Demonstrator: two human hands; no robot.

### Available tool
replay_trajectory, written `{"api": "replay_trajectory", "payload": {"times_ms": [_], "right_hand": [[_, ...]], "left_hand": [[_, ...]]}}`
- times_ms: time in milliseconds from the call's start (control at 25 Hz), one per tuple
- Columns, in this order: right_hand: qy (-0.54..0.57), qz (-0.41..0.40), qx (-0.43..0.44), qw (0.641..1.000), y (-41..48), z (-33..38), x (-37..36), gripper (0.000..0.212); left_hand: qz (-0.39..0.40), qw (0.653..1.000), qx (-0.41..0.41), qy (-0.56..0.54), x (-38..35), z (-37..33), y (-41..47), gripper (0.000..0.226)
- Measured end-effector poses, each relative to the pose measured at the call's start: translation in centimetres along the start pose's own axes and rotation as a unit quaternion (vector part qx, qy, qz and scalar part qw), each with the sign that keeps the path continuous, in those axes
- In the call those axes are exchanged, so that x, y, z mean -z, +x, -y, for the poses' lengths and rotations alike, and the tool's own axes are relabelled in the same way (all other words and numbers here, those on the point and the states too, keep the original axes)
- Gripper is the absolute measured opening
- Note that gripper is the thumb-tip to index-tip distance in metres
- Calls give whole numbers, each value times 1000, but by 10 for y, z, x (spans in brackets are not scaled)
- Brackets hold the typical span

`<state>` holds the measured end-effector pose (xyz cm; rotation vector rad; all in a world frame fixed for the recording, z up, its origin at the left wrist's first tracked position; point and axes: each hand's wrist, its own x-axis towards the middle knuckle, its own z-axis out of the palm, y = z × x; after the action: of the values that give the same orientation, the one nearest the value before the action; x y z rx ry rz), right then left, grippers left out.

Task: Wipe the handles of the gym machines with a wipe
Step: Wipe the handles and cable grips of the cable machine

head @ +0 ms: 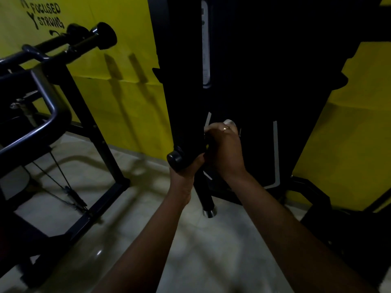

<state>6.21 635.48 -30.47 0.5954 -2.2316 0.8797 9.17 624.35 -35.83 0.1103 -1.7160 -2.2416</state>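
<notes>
A black machine arm (169, 102) hangs down in the middle of the view and ends in a round black knob (175, 158). My left hand (186, 168) grips the arm just beside that knob from below. A black handle bar with a chrome end cap (206, 199) slants down under both hands. My right hand (224, 149) is curled round the upper part of this bar, and a bit of white wipe (229, 123) shows above its fingers. A ring sits on one finger. How much of the wipe lies under the palm is hidden.
A black weight-stack tower (264, 81) with white stripes stands behind the hands. A dark machine frame with a curved grey bar (48, 102) and a cable fills the left. The yellow wall (118, 60) is behind, and pale floor tiles (190, 250) lie below.
</notes>
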Motion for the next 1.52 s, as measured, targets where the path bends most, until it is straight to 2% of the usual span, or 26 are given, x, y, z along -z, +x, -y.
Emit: {"api": "replay_trajectory", "payload": {"times_ms": [120, 280, 360, 440, 520, 600, 720, 840, 920, 960, 1040, 1120, 1160, 1240, 1320, 1400, 1480, 1520], "right_hand": [[-61, 17, 41, 997, 4, -24, 9, 34], [-72, -80, -48, 993, 3, -28, 3, 25], [1, -69, -26, 997, -7, -14, -3, 23], [93, -15, -1, 996, -18, -8, 3, 24], [92, 20, 20, 995, -15, -19, 14, 25], [31, -24, 11, 999, -1, -34, 18, 25], [0, -120, -20, 993, 8, -29, 14, 24], [66, -85, 51, 993, -17, -8, 1, 17], [105, -62, 76, 990, -29, -14, -7, 23], [153, -59, 34, 986, -27, -20, -6, 20], [118, -80, -6, 990, -17, -27, 4, 23], [103, -93, 14, 990, -10, -41, 4, 23], [54, -113, 10, 992, -10, -41, 2, 22], [84, -144, -61, 984, -13, -24, -7, 25], [136, -136, -44, 980, -30, -11, -18, 26], [154, -81, 14, 985, -37, -18, -18, 30], [183, -42, -21, 982, -26, -36, -9, 27], [155, -60, -53, 985, -20, -41, -7, 29]], "left_hand": [[9, 1000, -5, -15, -2, -2, -4, 56], [1, 1000, -16, -19, -6, -7, -16, 51], [-51, 998, -28, -34, -8, -10, -24, 56], [-129, 989, -52, -51, -11, -14, -33, 59], [-187, 976, -114, 8, -13, -21, -41, 66], [-188, 944, -232, 141, -12, -31, -41, 71], [-156, 841, -365, 367, -10, -42, -33, 74], [-138, 779, -406, 457, -8, -45, -34, 77], [-119, 764, -399, 492, -4, -45, -33, 82], [-111, 766, -388, 500, -3, -47, -31, 86], [-87, 782, -359, 502, -4, -52, -25, 97], [-86, 792, -326, 510, -6, -56, -17, 109], [-105, 787, -314, 520, -7, -55, -14, 113], [-141, 767, -315, 541, -7, -52, -10, 114], [-146, 762, -323, 543, -5, -48, -11, 110], [-141, 764, -327, 538, -3, -46, -13, 107], [-144, 758, -330, 544, -4, -46, -13, 105], [-143, 757, -328, 547, -6, -46, -13, 105]]}}
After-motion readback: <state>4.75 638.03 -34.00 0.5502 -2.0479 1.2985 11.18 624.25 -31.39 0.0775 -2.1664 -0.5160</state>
